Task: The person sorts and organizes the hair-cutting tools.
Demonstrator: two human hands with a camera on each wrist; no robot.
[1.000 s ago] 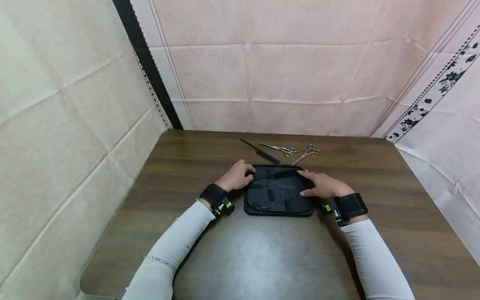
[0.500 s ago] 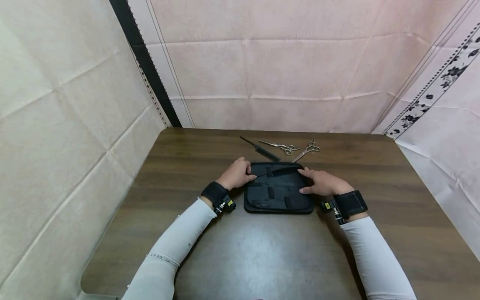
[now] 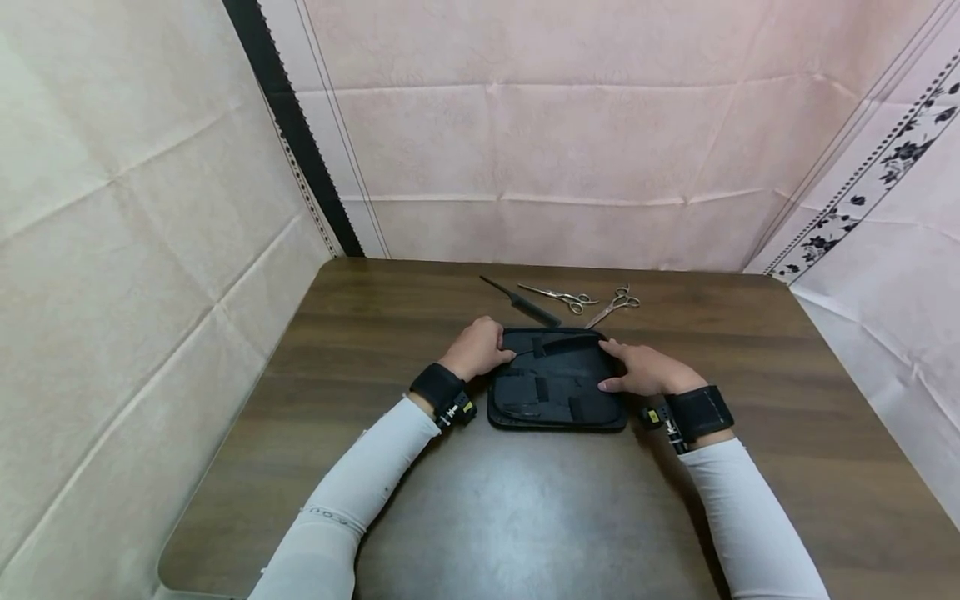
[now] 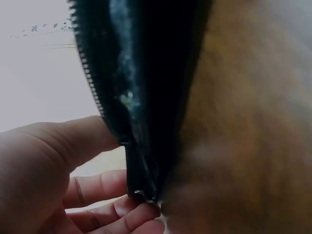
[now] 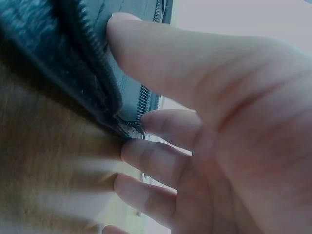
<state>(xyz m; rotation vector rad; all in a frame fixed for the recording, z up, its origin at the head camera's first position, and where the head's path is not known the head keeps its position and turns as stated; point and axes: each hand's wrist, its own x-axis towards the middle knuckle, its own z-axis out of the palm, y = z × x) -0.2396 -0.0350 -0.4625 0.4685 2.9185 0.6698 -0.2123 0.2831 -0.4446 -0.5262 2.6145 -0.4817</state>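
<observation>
A flat black zippered tool case (image 3: 557, 385) lies on the table, its strap loops and pockets facing up. At its upper left edge my left hand (image 3: 478, 347) pinches the rim. In the left wrist view the thumb lies on the zipper side (image 4: 90, 80), with the fingers curled beneath. My right hand (image 3: 648, 368) holds the right edge. The right wrist view shows its thumb over the inner panel and its fingers at the outer zipper corner (image 5: 130, 126). Behind the case lie a dark tail comb (image 3: 534, 309) and two pairs of silver scissors (image 3: 561, 296), (image 3: 617, 305).
The wooden table (image 3: 375, 325) has rounded corners and a glare patch in front of the case. Pale cloth (image 3: 592, 167) hangs behind it and along both sides. Comb and scissors sit close to the case's far edge.
My left wrist has shifted slightly right, and its thumb reaches a little farther over the case's edge. The right hand, case, comb and scissors keep their places.
</observation>
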